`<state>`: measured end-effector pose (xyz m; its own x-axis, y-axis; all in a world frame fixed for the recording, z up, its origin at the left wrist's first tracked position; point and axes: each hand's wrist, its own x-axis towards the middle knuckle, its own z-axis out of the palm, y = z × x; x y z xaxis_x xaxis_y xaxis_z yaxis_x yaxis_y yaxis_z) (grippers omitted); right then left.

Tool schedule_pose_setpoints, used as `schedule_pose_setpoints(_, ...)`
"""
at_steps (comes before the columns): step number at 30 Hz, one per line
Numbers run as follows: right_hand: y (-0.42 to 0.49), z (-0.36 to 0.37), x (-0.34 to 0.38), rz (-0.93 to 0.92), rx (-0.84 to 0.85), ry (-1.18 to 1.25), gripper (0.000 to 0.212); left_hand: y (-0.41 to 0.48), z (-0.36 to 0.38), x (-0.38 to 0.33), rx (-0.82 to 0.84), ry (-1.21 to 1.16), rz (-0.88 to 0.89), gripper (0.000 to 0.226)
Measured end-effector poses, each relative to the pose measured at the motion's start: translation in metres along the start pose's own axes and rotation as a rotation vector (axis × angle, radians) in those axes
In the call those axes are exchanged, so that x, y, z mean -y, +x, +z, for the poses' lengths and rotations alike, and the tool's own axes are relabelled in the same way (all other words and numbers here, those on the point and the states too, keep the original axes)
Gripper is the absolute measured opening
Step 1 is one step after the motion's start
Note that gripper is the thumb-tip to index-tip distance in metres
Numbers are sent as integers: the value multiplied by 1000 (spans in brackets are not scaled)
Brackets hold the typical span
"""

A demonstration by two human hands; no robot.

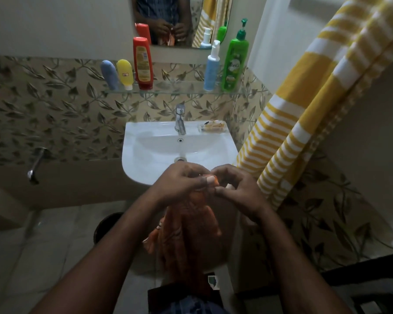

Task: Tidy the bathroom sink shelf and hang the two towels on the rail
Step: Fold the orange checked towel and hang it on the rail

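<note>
An orange towel (191,234) hangs down in front of me below the sink. My left hand (179,182) pinches its top edge, and my right hand (234,189) pinches the same edge just to the right. A yellow and white striped towel (304,105) hangs on the right, running from the top right corner down beside the sink. On the glass shelf (175,90) stand a blue tube (109,74), a yellow tube (124,73), a red bottle (143,63), a blue spray bottle (212,66) and a green pump bottle (235,57).
The white sink (145,155) with its chrome tap (180,118) is right ahead; a soap dish (213,127) sits on its back right corner. A mirror (168,19) hangs above the shelf. A wall tap (35,164) sticks out at left. A dark bucket (107,227) stands on the floor.
</note>
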<state>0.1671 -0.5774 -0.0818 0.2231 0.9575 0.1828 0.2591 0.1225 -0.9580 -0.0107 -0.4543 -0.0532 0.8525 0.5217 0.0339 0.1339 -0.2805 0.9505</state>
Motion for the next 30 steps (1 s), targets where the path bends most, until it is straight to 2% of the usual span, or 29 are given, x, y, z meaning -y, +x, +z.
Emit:
schedule_pose_setpoints(3, 1, 5, -12, 78, 35, 168, 14, -3, -14, -1, -47, 18, 18, 17)
schedule_pose_setpoints(5, -3, 7, -24, 156, 96, 202, 8, -7, -25, -3, -127, -90, -10, 8)
schedule_pose_setpoints(7, -7, 9, -35, 242, 91, 232, 5, -11, -36, -4, -228, -179, -29, 9)
schedule_pose_setpoints(8, -8, 10, -39, 263, 41, 234, 2, -13, -43, -3, -284, -184, -32, 11)
schedule_pose_setpoints(10, -6, 9, -47, 255, -122, 224, 11, -15, -53, 2, -376, -127, -49, 11)
schedule_pose_setpoints(12, -1, 7, -42, 208, -257, 232, 13, -17, -53, 8, -410, -39, -68, 12)
schedule_pose_setpoints(14, 5, 8, -28, 153, -298, 210, 6, -19, -42, 12, -366, -59, -82, 11)
schedule_pose_setpoints(17, 14, 19, 0, 54, -254, 99, 1, -17, -19, 14, -164, -20, -96, 45)
schedule_pose_setpoints(20, 22, 24, 21, 26, -283, 164, 10, -9, -2, 17, -98, 129, -24, 29)
schedule_pose_setpoints(22, 23, 21, 27, 14, -303, 190, 14, -6, 1, 17, -146, 111, 7, 39)
schedule_pose_setpoints(24, 21, 17, 27, -2, -266, 221, 17, -7, 1, 12, -199, -66, 29, 34)
schedule_pose_setpoints(27, 13, 9, 17, 71, -74, 260, 24, -7, 0, 1, -284, -342, 15, 18)
schedule_pose_setpoints(30, 1, -4, -11, 194, 33, 135, 21, -3, -11, -5, -398, -414, 12, 19)
